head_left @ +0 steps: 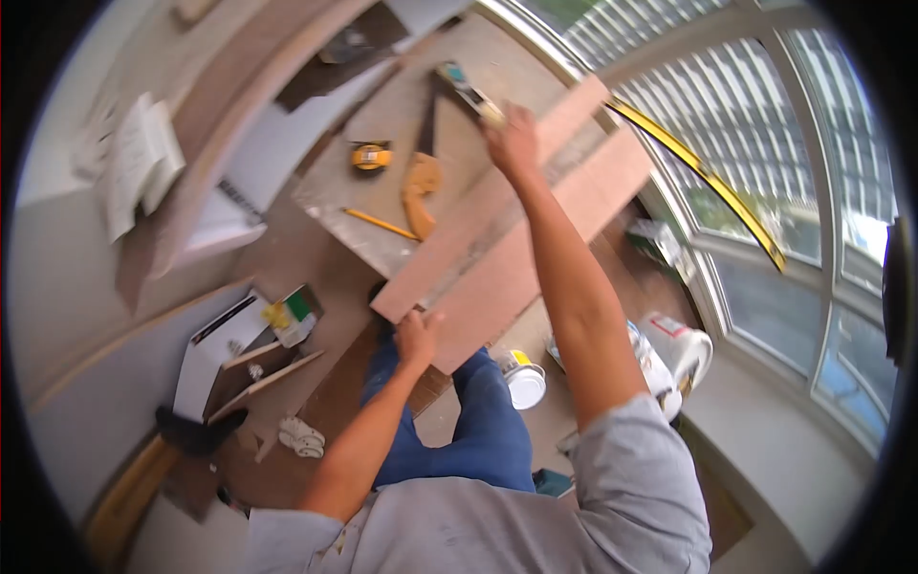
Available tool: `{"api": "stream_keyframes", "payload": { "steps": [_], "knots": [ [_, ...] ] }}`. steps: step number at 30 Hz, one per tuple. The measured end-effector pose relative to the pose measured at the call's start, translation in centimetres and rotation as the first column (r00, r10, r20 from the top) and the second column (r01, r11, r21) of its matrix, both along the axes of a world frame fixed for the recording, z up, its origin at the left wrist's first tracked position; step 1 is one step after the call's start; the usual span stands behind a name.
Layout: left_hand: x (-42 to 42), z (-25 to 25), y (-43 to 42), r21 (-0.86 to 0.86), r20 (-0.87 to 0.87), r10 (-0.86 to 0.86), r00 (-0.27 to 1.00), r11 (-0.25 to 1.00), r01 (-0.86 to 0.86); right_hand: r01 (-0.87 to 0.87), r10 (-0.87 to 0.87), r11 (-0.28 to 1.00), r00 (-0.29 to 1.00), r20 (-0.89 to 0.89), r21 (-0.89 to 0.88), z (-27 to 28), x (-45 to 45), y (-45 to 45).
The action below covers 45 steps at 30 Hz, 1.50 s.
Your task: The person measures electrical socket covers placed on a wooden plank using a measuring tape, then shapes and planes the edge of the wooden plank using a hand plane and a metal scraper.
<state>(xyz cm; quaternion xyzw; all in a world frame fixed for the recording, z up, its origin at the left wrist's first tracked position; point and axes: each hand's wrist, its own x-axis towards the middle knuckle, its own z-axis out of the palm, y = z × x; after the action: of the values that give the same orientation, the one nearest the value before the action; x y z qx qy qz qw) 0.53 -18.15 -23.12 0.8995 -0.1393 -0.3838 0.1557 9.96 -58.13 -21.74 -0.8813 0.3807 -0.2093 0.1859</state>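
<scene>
The left hand (416, 339) is curling its fingers on the near end of the narrow pink board (478, 225), which is lying next to the wide pink board (555, 244) on the surface (359, 215), with a thin gap running between them. The right hand (513, 143) is reaching over the boards and touching the end of a blurry tool (467, 88), but I cannot tell if it is gripping it. The saw (422, 177), yellow tape measure (371, 156) and pencil (380, 224) are lying beside the narrow pink board.
</scene>
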Motion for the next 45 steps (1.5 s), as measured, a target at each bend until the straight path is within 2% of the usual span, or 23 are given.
{"api": "stream_keyframes", "payload": {
  "steps": [3,5,7,8,10,12,15,17,21,23,24,29,30,32,33,34,35,36,38,40,42,44,45],
  "knots": [
    [-1.7,0.9,1.0,-0.056,0.057,-0.08,0.995,0.995,0.083,0.063,0.002,0.986,0.919,-0.393,0.153,-0.1,3.6,-1.1],
    [-3.4,2.3,2.7,-0.101,0.189,-0.102,0.977,0.987,0.123,0.072,-0.015,0.989,0.919,-0.393,0.131,-1.8,4.1,-1.4],
    [-4.0,4.9,3.0,0.016,0.283,-0.508,0.814,0.851,0.525,0.08,-0.03,0.99,0.922,-0.385,0.114,-2.5,4.3,-1.7],
    [-4.0,5.6,2.6,0.025,0.283,-0.51,0.812,0.85,0.525,0.08,-0.027,0.989,0.924,-0.381,0.122,-2.5,4.0,-1.7],
    [-3.9,6.8,2.0,-0.057,0.077,-0.652,0.754,0.752,0.656,0.123,-0.085,0.966,0.981,-0.175,0.225,-1.7,3.1,-1.8],
    [-4.4,6.7,1.4,-0.02,0.09,-0.648,0.756,0.758,0.652,0.246,-0.198,0.878,0.968,-0.155,0.411,1.6,0.0,-0.7],
    [-4.9,5.9,1.1,-0.005,0.122,-0.623,0.772,0.778,0.629,0.177,-0.339,0.851,0.904,0.259,0.495,4.8,-8.7,4.7],
    [-4.5,6.7,0.6,-0.013,0.146,-0.609,0.779,0.787,0.617,-0.058,-0.543,0.396,0.79,0.285,0.916,8.9,-15.0,9.1],
    [-2.9,8.7,-4.2,-0.224,0.304,-0.612,0.73,0.699,0.679,-0.124,-0.748,0.06,0.652,0.127,0.99,13.0,-25.4,18.3],
    [-2.9,9.6,-8.5,-0.312,0.638,-0.561,0.527,0.438,0.843,-0.085,-0.775,-0.091,0.631,-0.017,0.992,14.6,-29.1,21.9],
    [-3.2,10.4,-10.7,-0.301,0.647,-0.56,0.517,0.436,0.848,-0.055,-0.747,-0.162,0.659,-0.086,0.985,14.9,-30.8,23.0],
    [-5.5,11.3,-18.2,-0.431,0.748,-0.623,0.228,-0.194,0.881,-0.271,-0.805,-0.347,0.577,-0.137,0.898,20.7,-33.8,23.8],
    [-6.0,11.7,-17.9,-0.425,0.745,-0.63,0.218,-0.197,0.884,-0.427,-0.861,-0.371,0.49,-0.134,0.825,22.1,-34.3,23.7],
    [-7.1,14.1,-18.1,-0.779,0.308,-0.771,0.557,0.132,0.613,-0.515,-0.885,-0.317,0.462,-0.054,0.797,20.6,-38.4,23.7],
    [-8.2,15.8,-17.8,-0.725,-0.215,-0.77,0.6,0.538,0.431,-0.153,-0.85,-0.15,0.524,-0.048,0.977,18.8,-40.3,24.6],
    [-9.5,16.3,-17.1,-0.719,-0.225,-0.779,0.585,0.538,0.44,0.228,-0.813,0.062,0.576,-0.083,0.972,16.7,-42.2,25.8],
    [-10.8,16.7,-16.6,-0.665,-0.533,-0.587,0.61,0.736,0.127,0.264,-0.665,0.257,0.747,-0.028,0.93,14.3,-44.1,27.0],
    [-11.8,16.9,-16.3,-0.493,-0.782,-0.339,0.523,0.85,-0.187,0.267,-0.674,0.251,0.738,-0.031,0.93,14.8,-44.1,27.2],
    [-12.9,19.1,-15.8,-0.434,-0.846,-0.295,0.445,0.865,-0.253,-0.283,-0.651,0.177,0.685,0.328,0.943,16.6,-42.5,27.5],
    [-13.3,20.1,-14.9,-0.268,-0.936,-0.213,0.281,0.947,-0.176,-0.271,-0.62,0.229,0.7,0.355,0.935,15.8,-41.8,28.0],
    [-13.3,18.0,-13.2,-0.33,-0.906,-0.287,0.311,0.939,-0.094,-0.145,-0.583,0.014,0.803,0.126,0.989,16.0,-41.2,27.8],
    [-11.5,17.3,-12.3,-0.349,-0.925,-0.331,0.187,0.934,-0.074,-0.127,-0.601,0.129,0.779,0.179,0.984,15.6,-40.3,28.9],
    [-10.1,17.1,-11.6,-0.417,-0.908,-0.381,0.176,0.868,-0.27,-0.124,-0.673,0.075,0.725,0.143,0.989,15.7,-40.2,29.7]
  ]
}}
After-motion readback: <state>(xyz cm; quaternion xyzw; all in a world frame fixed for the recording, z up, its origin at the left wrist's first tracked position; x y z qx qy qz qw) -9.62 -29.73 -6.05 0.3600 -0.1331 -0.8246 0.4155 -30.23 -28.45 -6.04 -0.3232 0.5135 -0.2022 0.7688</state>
